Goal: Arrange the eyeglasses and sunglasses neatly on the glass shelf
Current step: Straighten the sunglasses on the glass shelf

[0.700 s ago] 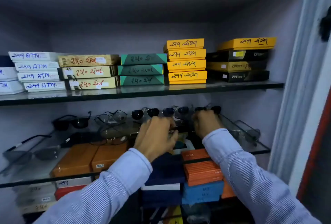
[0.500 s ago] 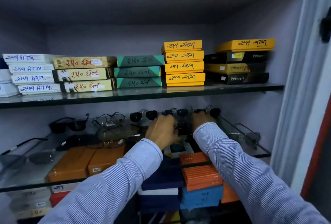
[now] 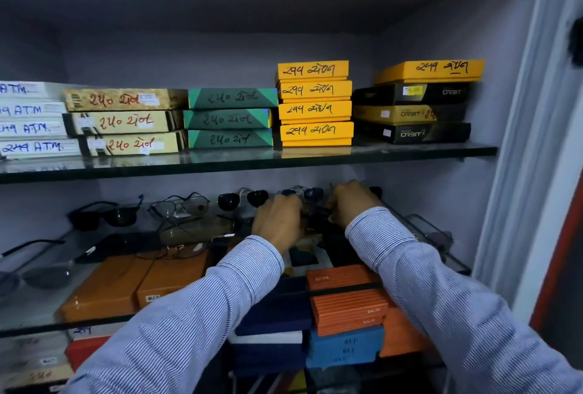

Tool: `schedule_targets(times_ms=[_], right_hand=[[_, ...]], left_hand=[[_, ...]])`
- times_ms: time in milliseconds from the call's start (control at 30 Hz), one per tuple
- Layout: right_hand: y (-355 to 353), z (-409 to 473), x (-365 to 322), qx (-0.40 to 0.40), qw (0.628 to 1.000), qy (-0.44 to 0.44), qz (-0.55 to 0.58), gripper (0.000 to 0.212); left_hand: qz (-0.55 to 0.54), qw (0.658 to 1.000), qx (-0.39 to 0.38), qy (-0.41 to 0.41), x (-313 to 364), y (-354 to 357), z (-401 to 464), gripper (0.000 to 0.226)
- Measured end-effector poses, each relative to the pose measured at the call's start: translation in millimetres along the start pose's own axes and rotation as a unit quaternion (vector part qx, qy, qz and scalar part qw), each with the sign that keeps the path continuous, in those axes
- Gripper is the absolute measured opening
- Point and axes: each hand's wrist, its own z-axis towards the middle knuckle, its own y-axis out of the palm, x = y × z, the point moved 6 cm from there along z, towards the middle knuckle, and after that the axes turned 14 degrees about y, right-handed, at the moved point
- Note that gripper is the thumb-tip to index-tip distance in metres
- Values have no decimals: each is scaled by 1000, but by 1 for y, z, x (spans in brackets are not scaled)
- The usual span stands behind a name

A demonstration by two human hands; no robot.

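Observation:
Both my hands reach deep onto the middle glass shelf (image 3: 31,308). My left hand (image 3: 277,223) and my right hand (image 3: 350,201) are closed on the two ends of a dark pair of glasses (image 3: 315,214) held between them, mostly hidden by my fingers. Behind them, a row stands along the back wall: black sunglasses (image 3: 102,215), wire-frame eyeglasses (image 3: 179,206), dark-lens sunglasses (image 3: 243,199), blue-lens sunglasses (image 3: 303,193). Loose pairs lie at the far left (image 3: 38,270) and a clear pair at the right end (image 3: 432,232).
The upper glass shelf (image 3: 410,154) carries stacks of labelled boxes: white, beige, green, yellow (image 3: 315,109) and black. Under the middle shelf are brown (image 3: 126,286), orange (image 3: 347,305) and blue boxes. The cabinet's white frame (image 3: 530,141) bounds the right side.
Both hands have pushed farther back and slightly up toward the rear row of glasses, with the pair still held between them. The camera view has shifted a little.

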Motion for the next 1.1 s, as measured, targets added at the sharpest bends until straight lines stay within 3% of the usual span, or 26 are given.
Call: schedule_targets(times_ms=[167, 367, 633, 1100], right_hand=[[-11, -3, 11, -42, 993, -17, 106, 31], [-9, -8, 36, -120, 968, 12, 220, 20], [-6, -8, 46, -97, 971, 52, 211, 18], [7, 7, 47, -28, 981, 94, 166, 13]], left_hand=[[-70, 996, 49, -4, -1, -26, -11, 30], [-128, 991, -2, -42, -6, -31, -27, 25], [-200, 975, 4, -97, -13, -25, -29, 6], [-157, 980, 36, -113, -6, -16, -24, 15]])
